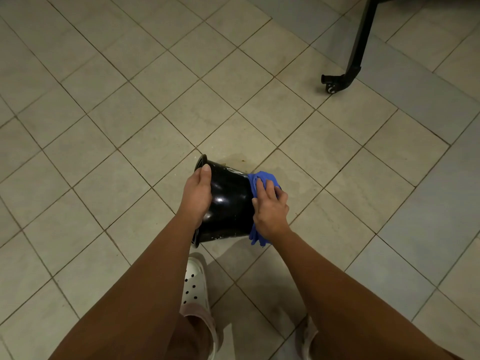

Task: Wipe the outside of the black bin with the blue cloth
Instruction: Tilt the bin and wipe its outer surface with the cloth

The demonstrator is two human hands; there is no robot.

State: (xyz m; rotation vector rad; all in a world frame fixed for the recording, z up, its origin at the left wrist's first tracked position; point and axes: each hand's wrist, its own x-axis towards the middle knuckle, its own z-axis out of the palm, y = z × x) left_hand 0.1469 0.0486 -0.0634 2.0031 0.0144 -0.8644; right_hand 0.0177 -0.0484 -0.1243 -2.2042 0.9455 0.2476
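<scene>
Pale tiled floor [104, 100] all round, dark joints running diagonally. At 1 o'clock, black stand leg [361, 40] slanting down to 1 small wheel [331, 88]. Just below centre, black bin [228, 203] tipped on its side, open mouth toward 9 o'clock, base toward 3; resting on the floor or lifted, cannot tell. At 6 o'clock, white shoe [193, 284] with holes, near the bin. At the bin's 9 o'clock, left hand [196, 196] clasping the rim, thumb on the outer wall. At its 3 o'clock, right hand [270, 211], fingers curled over the blue cloth [262, 178], pressing it against the base end.
</scene>
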